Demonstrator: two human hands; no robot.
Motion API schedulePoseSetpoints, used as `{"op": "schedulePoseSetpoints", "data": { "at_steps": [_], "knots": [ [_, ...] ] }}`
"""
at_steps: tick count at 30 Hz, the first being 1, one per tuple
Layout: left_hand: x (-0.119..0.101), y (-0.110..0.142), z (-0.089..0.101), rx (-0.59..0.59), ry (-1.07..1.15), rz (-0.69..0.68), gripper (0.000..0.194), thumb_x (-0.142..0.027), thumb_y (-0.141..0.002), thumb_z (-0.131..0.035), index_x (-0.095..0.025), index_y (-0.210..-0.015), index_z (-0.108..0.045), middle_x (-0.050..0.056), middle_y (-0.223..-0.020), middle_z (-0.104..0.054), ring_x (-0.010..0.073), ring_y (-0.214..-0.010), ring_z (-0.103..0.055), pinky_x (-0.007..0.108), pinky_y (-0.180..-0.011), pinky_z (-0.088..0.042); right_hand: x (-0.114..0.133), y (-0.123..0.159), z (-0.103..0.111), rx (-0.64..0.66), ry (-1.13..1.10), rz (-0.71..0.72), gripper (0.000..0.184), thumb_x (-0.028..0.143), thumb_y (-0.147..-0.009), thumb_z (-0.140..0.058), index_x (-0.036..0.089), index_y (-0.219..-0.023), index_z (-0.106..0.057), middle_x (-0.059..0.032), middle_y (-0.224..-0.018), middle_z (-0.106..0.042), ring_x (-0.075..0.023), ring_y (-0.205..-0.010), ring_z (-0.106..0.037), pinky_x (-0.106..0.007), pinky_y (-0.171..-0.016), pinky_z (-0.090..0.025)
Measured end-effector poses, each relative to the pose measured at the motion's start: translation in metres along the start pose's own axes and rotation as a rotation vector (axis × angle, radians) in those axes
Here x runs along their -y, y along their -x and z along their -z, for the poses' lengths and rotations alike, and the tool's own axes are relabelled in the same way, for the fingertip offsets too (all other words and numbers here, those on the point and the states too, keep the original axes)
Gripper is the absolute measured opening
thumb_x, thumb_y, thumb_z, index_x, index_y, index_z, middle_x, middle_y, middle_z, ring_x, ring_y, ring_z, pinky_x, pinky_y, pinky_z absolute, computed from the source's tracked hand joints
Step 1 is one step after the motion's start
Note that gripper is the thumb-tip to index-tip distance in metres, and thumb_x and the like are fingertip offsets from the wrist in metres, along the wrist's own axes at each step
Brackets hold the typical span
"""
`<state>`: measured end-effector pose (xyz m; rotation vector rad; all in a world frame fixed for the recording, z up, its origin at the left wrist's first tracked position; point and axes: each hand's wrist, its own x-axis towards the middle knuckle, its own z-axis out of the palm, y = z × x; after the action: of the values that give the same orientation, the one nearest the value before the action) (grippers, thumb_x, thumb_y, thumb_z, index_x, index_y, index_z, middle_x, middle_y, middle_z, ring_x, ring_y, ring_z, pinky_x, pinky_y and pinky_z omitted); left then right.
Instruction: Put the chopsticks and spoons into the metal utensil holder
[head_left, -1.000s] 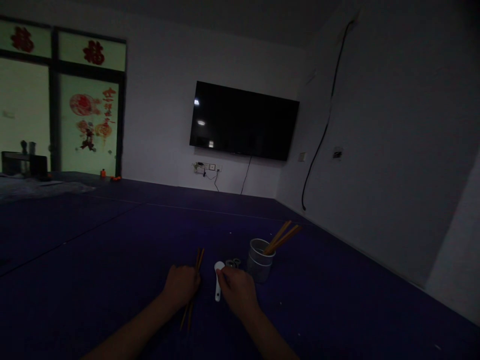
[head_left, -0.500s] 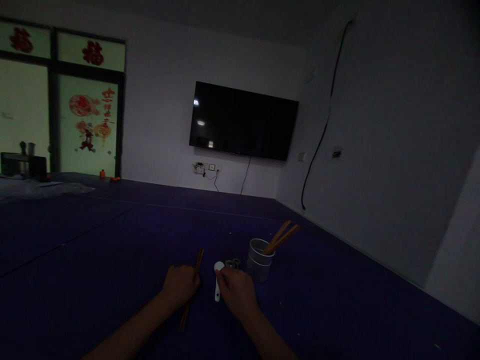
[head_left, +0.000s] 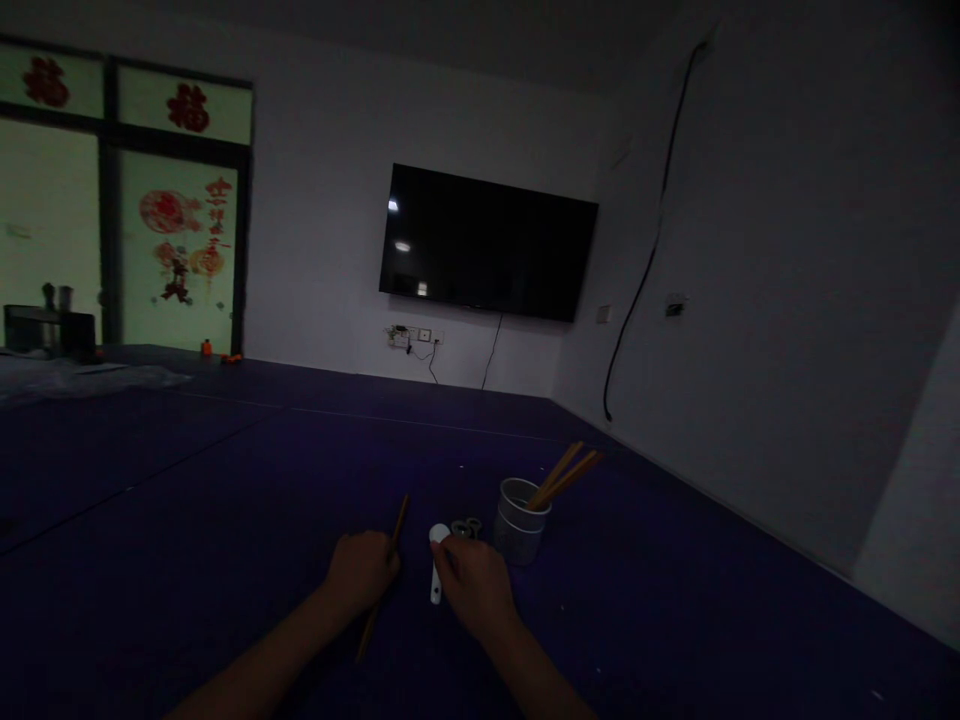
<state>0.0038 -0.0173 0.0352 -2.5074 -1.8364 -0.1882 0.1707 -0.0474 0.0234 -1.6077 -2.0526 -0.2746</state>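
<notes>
Left hand [head_left: 362, 568]: fingers curled around brown chopsticks [head_left: 382, 580] low over the dark blue floor [head_left: 225, 520].
Right hand [head_left: 474, 580]: fingers bent, touching the white spoon [head_left: 436, 570] lying on the floor.
Cup [head_left: 519, 520]: just beside the right hand, with more chopsticks inside.

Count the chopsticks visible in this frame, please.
3: two stand leaning in the metal cup, their chopsticks tips pointing up-right, and one chopstick sits under the left hand. The hand may hide another.
</notes>
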Motion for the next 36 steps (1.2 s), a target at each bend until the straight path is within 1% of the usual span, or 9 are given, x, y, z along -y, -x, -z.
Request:
{"op": "schedulePoseSetpoints", "data": {
  "at_steps": [4, 7, 10, 13, 17, 21, 24, 27, 36],
  "knots": [
    [0.002, -0.001, -0.003, -0.015, 0.030, -0.014, 0.033, -0.026, -0.086, -0.036, -0.014, -0.082, -0.067, 0.011, -0.084, -0.070, 0.0236, -0.078, -0.067, 0.031, -0.070, -0.045, -0.001, 0.000, -0.003, -0.009, -0.013, 0.003, 0.037, 0.033, -0.095, -0.038, 0.021, -0.068, -0.060, -0.0003, -0.066, -0.068, -0.0125, -0.062, -0.063, -0.025, -0.052, -0.023],
    [0.003, -0.003, -0.006, -0.099, 0.095, -0.022, 0.034, -0.026, -0.088, -0.035, -0.016, -0.076, -0.065, 0.008, -0.077, -0.069, 0.0201, -0.071, -0.065, 0.028, -0.064, -0.042, -0.002, -0.001, -0.004, -0.007, -0.026, 0.007, 0.035, 0.033, -0.094, -0.039, 0.021, -0.068, -0.060, -0.0004, -0.066, -0.067, -0.0127, -0.062, -0.062, -0.025, -0.052, -0.023],
    [0.002, -0.004, -0.006, -0.297, 0.165, -0.084, 0.035, -0.027, -0.090, -0.035, -0.016, -0.069, -0.062, 0.006, -0.069, -0.066, 0.0180, -0.066, -0.062, 0.027, -0.063, -0.040, -0.001, 0.000, -0.003, -0.015, -0.041, 0.012, 0.034, 0.032, -0.094, -0.040, 0.021, -0.069, -0.060, -0.0008, -0.066, -0.067, -0.0130, -0.062, -0.062, -0.024, -0.052, -0.024],
    [0.001, -0.002, -0.007, -0.565, 0.215, -0.191, 0.035, -0.027, -0.091, -0.035, -0.017, -0.066, -0.058, 0.005, -0.065, -0.062, 0.0173, -0.063, -0.058, 0.029, -0.063, -0.038, 0.001, 0.001, 0.000, -0.032, -0.079, 0.017, 0.033, 0.033, -0.094, -0.040, 0.021, -0.072, -0.062, -0.0017, -0.065, -0.067, -0.0137, -0.061, -0.062, -0.023, -0.052, -0.027],
    [-0.001, 0.003, -0.007, -0.889, 0.235, -0.408, 0.035, -0.025, -0.093, -0.033, -0.018, -0.066, -0.054, 0.003, -0.062, -0.057, 0.0161, -0.061, -0.052, 0.029, -0.062, -0.038, 0.006, 0.002, 0.008, -0.045, -0.274, 0.107, 0.030, 0.035, -0.094, -0.037, 0.023, -0.094, -0.065, -0.0021, -0.074, -0.069, -0.0144, -0.064, -0.063, -0.022, -0.058, -0.035],
    [-0.003, 0.008, -0.006, -1.096, 0.202, -0.571, 0.030, -0.021, -0.094, -0.034, -0.017, -0.073, -0.055, 0.003, -0.063, -0.057, 0.0156, -0.061, -0.050, 0.029, -0.060, -0.039, 0.013, 0.005, 0.013, -0.045, -0.448, 0.218, 0.033, 0.038, -0.095, -0.035, 0.023, -0.110, -0.061, -0.0046, -0.092, -0.070, -0.0171, -0.080, -0.064, -0.024, -0.068, -0.042],
    [-0.005, 0.010, -0.005, -1.142, 0.218, -0.595, 0.026, -0.019, -0.094, -0.035, -0.016, -0.079, -0.055, 0.003, -0.066, -0.058, 0.0155, -0.062, -0.051, 0.028, -0.059, -0.040, 0.017, 0.008, 0.015, -0.058, -0.534, 0.236, 0.037, 0.038, -0.096, -0.032, 0.023, -0.119, -0.056, -0.0059, -0.101, -0.069, -0.0176, -0.087, -0.064, -0.025, -0.073, -0.044],
    [-0.007, 0.010, -0.006, -1.140, 0.235, -0.622, 0.025, -0.020, -0.094, -0.034, -0.015, -0.082, -0.055, 0.003, -0.066, -0.058, 0.0149, -0.061, -0.052, 0.027, -0.057, -0.041, 0.019, 0.010, 0.014, -0.095, -0.582, 0.180, 0.039, 0.039, -0.096, -0.030, 0.023, -0.123, -0.054, -0.0061, -0.096, -0.069, -0.0172, -0.078, -0.065, -0.025, -0.068, -0.045],
    [-0.010, 0.009, -0.013, -1.034, 0.244, -0.655, 0.031, -0.024, -0.096, -0.029, -0.017, -0.081, -0.055, 0.004, -0.068, -0.059, 0.0152, -0.062, -0.054, 0.028, -0.058, -0.045, 0.020, 0.009, 0.011, -0.202, -0.738, 0.136, 0.028, 0.034, -0.095, -0.036, 0.020, -0.097, -0.060, -0.0044, -0.085, -0.068, -0.0152, -0.078, -0.063, -0.024, -0.069, -0.045]
  ]
}}
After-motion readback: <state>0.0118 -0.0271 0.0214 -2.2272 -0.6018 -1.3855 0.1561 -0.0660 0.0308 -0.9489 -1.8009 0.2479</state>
